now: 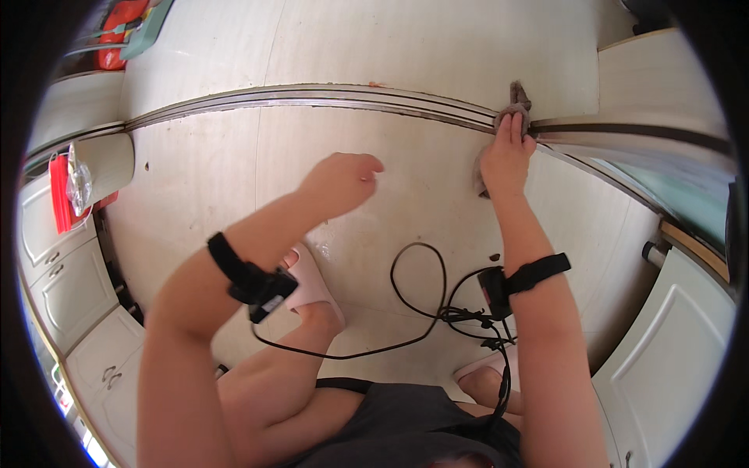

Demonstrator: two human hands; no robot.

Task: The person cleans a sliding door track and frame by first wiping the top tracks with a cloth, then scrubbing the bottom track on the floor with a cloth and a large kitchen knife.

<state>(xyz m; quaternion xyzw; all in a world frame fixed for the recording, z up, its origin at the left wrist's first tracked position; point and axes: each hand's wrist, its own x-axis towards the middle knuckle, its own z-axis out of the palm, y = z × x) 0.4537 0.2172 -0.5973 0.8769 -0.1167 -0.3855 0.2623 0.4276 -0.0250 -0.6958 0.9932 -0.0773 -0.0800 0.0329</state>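
Observation:
My right hand (508,161) presses a grey-brown cloth (517,111) onto the metal sliding-door track (327,96) at its right end. Part of the cloth sticks out past the fingertips, and another part hangs beside the palm. It meets the track close to the edge of the sliding door (632,137). Above the pale floor (409,193), my left hand (345,182) is curled in a loose fist. Nothing shows in it, though the underside of its fingers is hidden.
A black cable (442,313) loops across the floor between two forearm-strapped devices. A bin (111,164) and white cabinets (64,298) stand left; another white cabinet (673,345) is at right. Small dark bits (494,257) lie on the floor. My slippered feet (313,281) are below.

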